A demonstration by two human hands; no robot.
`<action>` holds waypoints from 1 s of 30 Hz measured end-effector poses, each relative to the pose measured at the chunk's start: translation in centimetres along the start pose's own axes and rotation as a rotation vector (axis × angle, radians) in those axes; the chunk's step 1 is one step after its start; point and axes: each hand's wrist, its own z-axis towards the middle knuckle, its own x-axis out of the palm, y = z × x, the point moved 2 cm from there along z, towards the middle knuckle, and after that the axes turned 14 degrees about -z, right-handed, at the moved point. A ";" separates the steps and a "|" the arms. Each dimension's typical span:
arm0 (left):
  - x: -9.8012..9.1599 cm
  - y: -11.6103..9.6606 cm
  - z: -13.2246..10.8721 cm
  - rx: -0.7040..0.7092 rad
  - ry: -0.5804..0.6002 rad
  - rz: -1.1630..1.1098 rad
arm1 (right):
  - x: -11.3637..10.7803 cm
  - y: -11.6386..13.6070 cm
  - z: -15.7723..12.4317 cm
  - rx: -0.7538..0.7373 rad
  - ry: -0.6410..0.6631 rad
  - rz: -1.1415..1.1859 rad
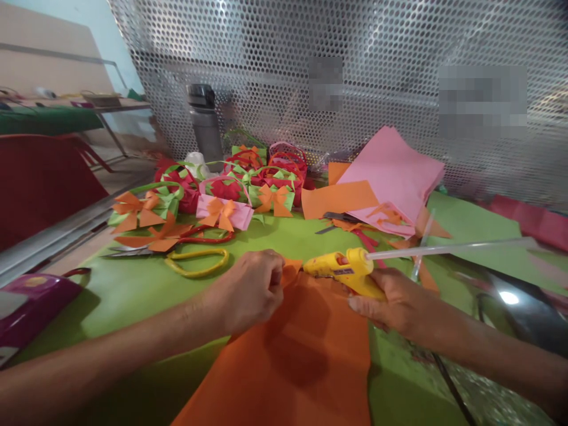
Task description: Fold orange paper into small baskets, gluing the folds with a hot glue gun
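Note:
My right hand is wrapped round the handle of a yellow hot glue gun, which points left. A long clear glue stick sticks out of its back end. My left hand is closed in a pinch at a small orange paper piece, and the gun's nozzle is right at that piece. Beneath both hands lies a large orange sheet. To the left of my left hand are scissors with yellow and red handles, beside an orange paper bow.
Several small paper bags with bows stand at the back left, before a grey bottle. Pink sheets are stacked at the back right. A purple object is at left, a dark cable at right. Perforated metal rises behind.

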 end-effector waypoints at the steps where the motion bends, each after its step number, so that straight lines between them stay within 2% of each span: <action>1: 0.0 0.0 0.0 -0.006 -0.002 0.003 | 0.0 0.0 0.0 -0.010 0.006 -0.012; 8: 0.0 0.0 0.0 0.032 0.012 -0.006 | -0.3 -0.2 0.4 0.006 0.002 -0.043; 15: 0.0 -0.1 0.1 -0.038 0.020 -0.014 | -0.4 0.1 0.1 -0.076 0.101 -0.087; 25: 0.0 -0.1 0.1 -0.055 0.009 -0.006 | -0.4 -0.2 0.4 -0.069 0.088 -0.081; 30: 0.1 -0.1 0.1 -0.035 0.014 -0.004 | -0.3 -0.4 0.5 -0.009 0.094 -0.091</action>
